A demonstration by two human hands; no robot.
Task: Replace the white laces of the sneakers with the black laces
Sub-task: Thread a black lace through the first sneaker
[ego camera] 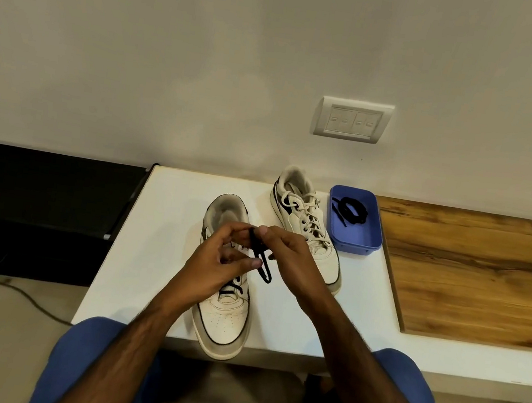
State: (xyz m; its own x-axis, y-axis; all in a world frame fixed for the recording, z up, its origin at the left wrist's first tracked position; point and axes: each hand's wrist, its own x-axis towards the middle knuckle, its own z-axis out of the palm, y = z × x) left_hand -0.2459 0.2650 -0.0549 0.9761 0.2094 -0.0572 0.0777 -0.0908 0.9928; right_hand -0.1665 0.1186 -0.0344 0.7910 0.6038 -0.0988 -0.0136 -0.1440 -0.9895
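We find open white table (159,220) left of the near sneaker (224,318), wide enough for a hand to pass. On the right, the far sneaker (308,228) and the blue tray (359,245) stand just beside each other, leaving only a narrow gap. Between the two sneakers our own hands (215,262) and a hanging black lace (265,269) block the way. The wooden surface (485,283) further right lies open.

White table (161,255): 2 sneakers (224,318), blue tray (354,241)
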